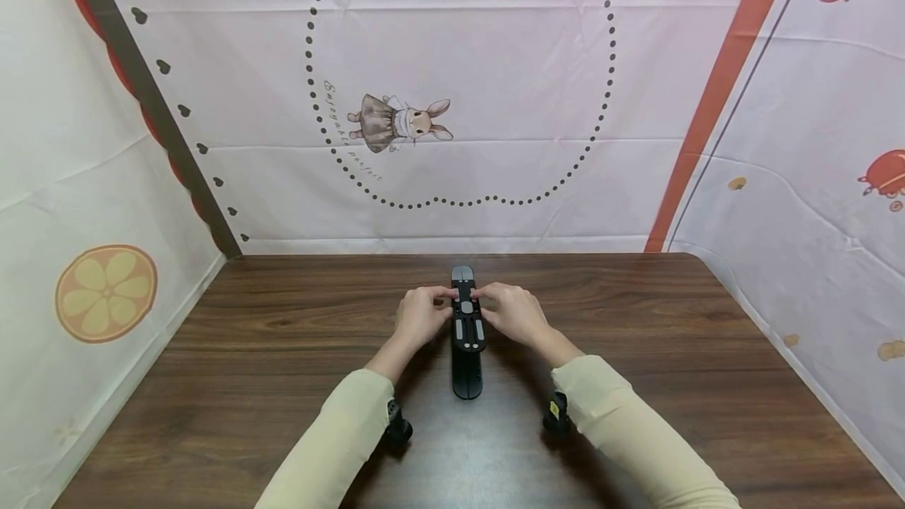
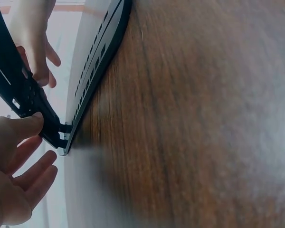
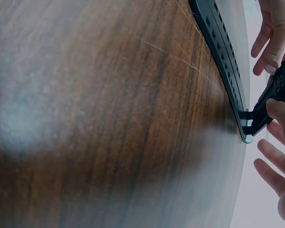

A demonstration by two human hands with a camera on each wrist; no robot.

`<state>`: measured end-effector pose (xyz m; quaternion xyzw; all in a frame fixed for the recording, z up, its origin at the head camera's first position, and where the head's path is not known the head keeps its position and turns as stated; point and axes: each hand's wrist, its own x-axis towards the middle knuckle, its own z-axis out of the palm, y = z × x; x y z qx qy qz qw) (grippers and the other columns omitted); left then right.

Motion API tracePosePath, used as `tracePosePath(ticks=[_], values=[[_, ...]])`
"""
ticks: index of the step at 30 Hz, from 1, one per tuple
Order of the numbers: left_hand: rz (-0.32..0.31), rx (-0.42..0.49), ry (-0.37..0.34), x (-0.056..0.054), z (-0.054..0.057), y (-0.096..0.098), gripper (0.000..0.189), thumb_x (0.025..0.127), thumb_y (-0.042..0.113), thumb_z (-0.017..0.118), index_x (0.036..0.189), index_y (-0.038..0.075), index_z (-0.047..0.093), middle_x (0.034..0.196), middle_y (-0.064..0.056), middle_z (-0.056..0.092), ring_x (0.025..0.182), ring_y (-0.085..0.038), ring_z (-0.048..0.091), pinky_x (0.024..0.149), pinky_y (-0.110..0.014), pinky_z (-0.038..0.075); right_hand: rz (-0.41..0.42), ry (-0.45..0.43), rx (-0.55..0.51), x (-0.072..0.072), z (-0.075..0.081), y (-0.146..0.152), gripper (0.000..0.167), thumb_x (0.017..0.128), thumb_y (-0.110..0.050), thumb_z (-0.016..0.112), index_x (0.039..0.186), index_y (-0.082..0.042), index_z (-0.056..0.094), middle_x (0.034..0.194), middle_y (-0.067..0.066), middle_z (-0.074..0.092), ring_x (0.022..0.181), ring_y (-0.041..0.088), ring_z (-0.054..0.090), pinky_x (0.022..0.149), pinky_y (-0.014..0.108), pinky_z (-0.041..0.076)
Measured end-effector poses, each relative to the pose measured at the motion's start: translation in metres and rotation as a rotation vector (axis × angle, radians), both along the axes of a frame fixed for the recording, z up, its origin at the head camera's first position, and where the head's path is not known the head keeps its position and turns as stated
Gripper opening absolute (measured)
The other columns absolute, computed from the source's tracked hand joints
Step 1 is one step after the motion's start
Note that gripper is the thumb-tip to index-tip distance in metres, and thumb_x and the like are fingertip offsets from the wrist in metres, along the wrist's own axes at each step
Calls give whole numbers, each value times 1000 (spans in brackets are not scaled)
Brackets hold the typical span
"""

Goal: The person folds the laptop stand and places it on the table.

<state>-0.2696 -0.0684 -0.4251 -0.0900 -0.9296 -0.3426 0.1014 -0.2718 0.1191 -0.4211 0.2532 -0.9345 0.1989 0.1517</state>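
A black folding laptop stand [image 1: 467, 375] lies lengthwise on the table, its long slotted base [image 2: 99, 57] flat against the wood. Its upper arm [image 1: 467, 334], with pale grey pads, tilts up from the hinge at the far end. My left hand [image 1: 420, 314] pinches the arm's left edge between thumb and fingers. Opposite it, my right hand [image 1: 516, 311] pinches the right edge. Both wrist views show a gap opening between arm and base, joined by a small hinge [image 3: 247, 122]. In each, the other fingers spread loosely beside the arm.
The brown wooden table [image 1: 318, 320] spreads to both sides. A printed cloth [image 1: 495, 171] stands upright behind it, with more cloth at left and right. Small black wrist cameras [image 1: 556, 415] hang below both sleeves, close over the tabletop.
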Motion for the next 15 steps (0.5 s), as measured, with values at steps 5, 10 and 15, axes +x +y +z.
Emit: tracePosePath(ticks=[5, 10, 15], values=[[-12, -36, -25, 0, -1, -1, 27, 79, 14, 72, 105, 21, 71, 104, -4, 69, 94, -19, 66, 76, -40, 52, 16, 25, 13, 1, -2, 0, 27, 79, -15, 71, 106, -17, 69, 106, -1, 68, 92, 20, 65, 70, 38, 52], [-24, -87, -39, 1, -2, -2, 29, 78, 14, 73, 105, 23, 70, 108, -2, 68, 93, -19, 65, 74, -39, 51, 41, 37, 33, 2, -5, 1, 27, 80, -15, 71, 106, -17, 68, 105, -1, 67, 88, 19, 66, 66, 37, 52], [-40, -120, -37, 1, -5, -4, 27, 79, 16, 72, 105, 24, 70, 110, 0, 67, 81, -15, 62, 67, -36, 48, 58, 44, 50, 3, -8, 2, 27, 80, -15, 70, 107, -17, 68, 105, -1, 66, 83, 16, 65, 65, 35, 52]])
